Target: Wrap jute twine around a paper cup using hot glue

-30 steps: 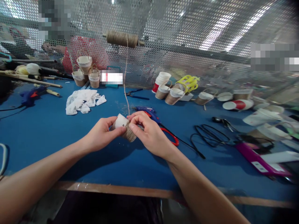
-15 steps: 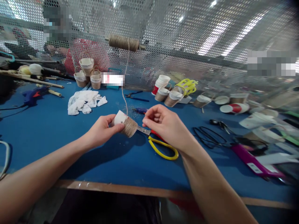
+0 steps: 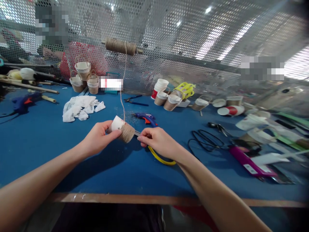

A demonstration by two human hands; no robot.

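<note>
The left hand (image 3: 98,137) is clamping a small cup (image 3: 117,123) between thumb and fingers, and is keeping it tilted just above the blue desk (image 3: 96,175), near the middle of the near half. The cup's bare white end is pointing up and to the left, while wound twine (image 3: 127,132) is covering the other end, which is facing down toward the right hand (image 3: 160,140). A loose strand (image 3: 125,64) is hanging from a spool (image 3: 120,46) mounted on the perforated screen (image 3: 145,71) and is meeting the cup at the upper edge of the winding. The two hands are staying apart, with the right one hovering over a pair of scissors (image 3: 162,160); its thumb and fingers are closing toward each other beside the blade, but whether they are gripping anything I cannot tell. The yellow handle loop is showing below that hand, and part of the blade is showing between the cup and the fingertips. Just beyond, a blue glue gun (image 3: 146,118) is lying on its side, and pliers (image 3: 137,101) are resting farther back. Crumpled white cloth (image 3: 78,108) is lying to the left, in front of three small handled buckets (image 3: 83,69) that are standing piled near the screen. On the right, a black cable (image 3: 207,139) is coiling near a purple device (image 3: 251,161).
</note>
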